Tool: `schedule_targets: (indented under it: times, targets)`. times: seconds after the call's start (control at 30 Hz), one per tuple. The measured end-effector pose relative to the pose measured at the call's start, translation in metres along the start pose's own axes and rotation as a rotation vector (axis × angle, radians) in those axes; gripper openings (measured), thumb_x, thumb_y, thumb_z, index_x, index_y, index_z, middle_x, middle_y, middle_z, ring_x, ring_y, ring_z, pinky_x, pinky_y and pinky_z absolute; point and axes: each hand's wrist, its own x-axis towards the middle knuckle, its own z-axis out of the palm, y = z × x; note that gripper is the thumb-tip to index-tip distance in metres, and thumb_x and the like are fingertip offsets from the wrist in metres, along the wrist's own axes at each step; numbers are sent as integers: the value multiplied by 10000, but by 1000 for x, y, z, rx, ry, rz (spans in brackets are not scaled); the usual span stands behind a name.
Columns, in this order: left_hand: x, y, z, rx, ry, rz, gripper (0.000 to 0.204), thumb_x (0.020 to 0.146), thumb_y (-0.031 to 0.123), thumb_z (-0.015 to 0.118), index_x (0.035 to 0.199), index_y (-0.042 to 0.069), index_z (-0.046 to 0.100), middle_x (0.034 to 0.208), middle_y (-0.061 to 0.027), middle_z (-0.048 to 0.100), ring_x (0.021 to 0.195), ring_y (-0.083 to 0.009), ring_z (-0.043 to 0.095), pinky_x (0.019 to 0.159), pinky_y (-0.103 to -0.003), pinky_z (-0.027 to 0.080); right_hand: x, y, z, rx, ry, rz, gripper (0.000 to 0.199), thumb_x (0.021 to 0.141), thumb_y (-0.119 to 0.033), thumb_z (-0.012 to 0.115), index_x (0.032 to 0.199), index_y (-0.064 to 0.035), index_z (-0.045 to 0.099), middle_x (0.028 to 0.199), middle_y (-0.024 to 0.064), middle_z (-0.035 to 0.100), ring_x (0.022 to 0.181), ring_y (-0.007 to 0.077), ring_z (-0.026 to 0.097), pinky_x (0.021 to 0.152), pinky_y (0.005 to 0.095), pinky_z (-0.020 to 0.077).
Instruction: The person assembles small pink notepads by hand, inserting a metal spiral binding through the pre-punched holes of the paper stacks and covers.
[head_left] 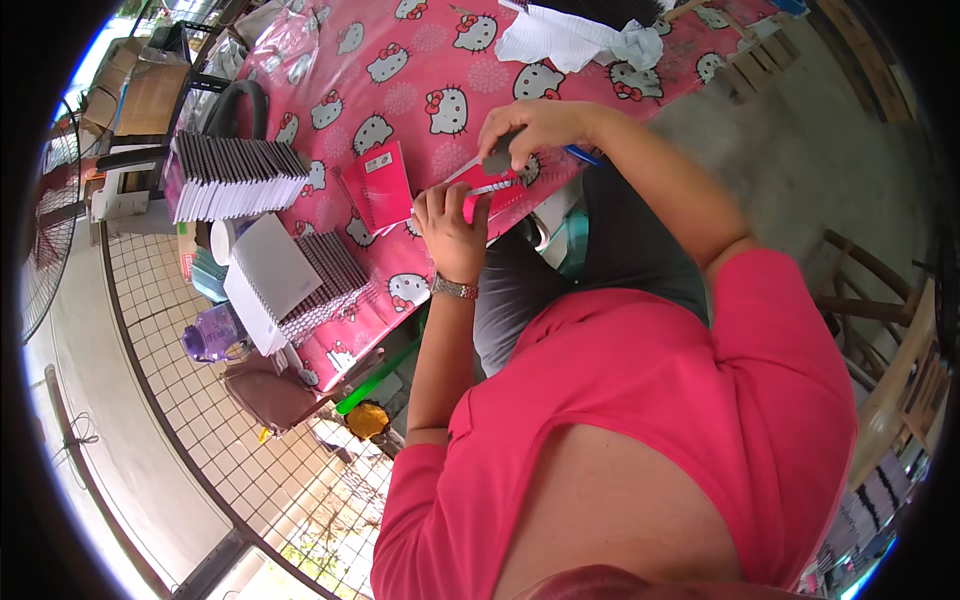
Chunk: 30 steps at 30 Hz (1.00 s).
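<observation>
A red spiral notebook [508,197] lies at the table's near edge, in front of my lap. My left hand [452,235], with a metal watch on its wrist, is closed over the notebook's left part, fingers bent and thumb beside the white spiral binding. Just above the notebook, my right hand [545,124] pinches a dark grey flat piece [502,152]; its exact kind I cannot make out. A pale strip runs from it toward my left fingers. Another red notebook [384,186] lies flat to the left, its spiral edge facing left.
A pink cat-print cloth covers the table [400,98]. Stacks of spiral-bound notebooks [240,178] and white-covered ones [275,265] stand at left, near a purple jar [213,334]. White crumpled sheets [560,38] lie at the far side. A wooden chair [868,285] stands at right.
</observation>
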Motion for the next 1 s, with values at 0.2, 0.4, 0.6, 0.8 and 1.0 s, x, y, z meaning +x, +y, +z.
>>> schedule_targets:
  times: [0.2,0.4,0.6,0.8,1.0]
  targets:
    - [9,-4,-4,-100,3,4,316,741,162,815,982,78,629,987,-101,614,983,-332,553,878,-449,449,2,0,2,334,-60,54,476,687,-137,688,1146,-15,683,1253,92,595,1175,215,537,999,334,419]
    - [6,-23,-12,-121,28,-25,316,744,125,812,995,70,629,999,-102,621,981,-316,577,838,-425,471,19,3,3,66,-1,55,513,680,-185,722,1167,-30,681,1183,95,629,1141,198,548,985,338,426]
    - [7,-31,-13,-349,-76,-127,273,778,77,796,996,25,639,1000,-112,623,837,-246,633,668,-323,527,23,-3,6,568,-142,42,516,699,-184,714,1192,-41,663,1192,74,624,1051,183,582,946,309,435]
    - [12,-41,-17,-483,-170,-124,274,773,20,788,1001,-7,638,997,-106,625,830,-195,655,673,-287,549,33,-7,8,110,-127,163,501,695,-169,727,1176,-41,669,1200,54,594,1125,183,545,969,307,417]
    - [15,-49,-19,-565,-182,-92,282,768,-9,781,1003,-12,627,987,-91,625,855,-176,654,692,-281,554,35,-4,12,587,-234,10,499,700,-171,757,1173,-41,665,1252,62,597,1171,171,544,990,303,414]
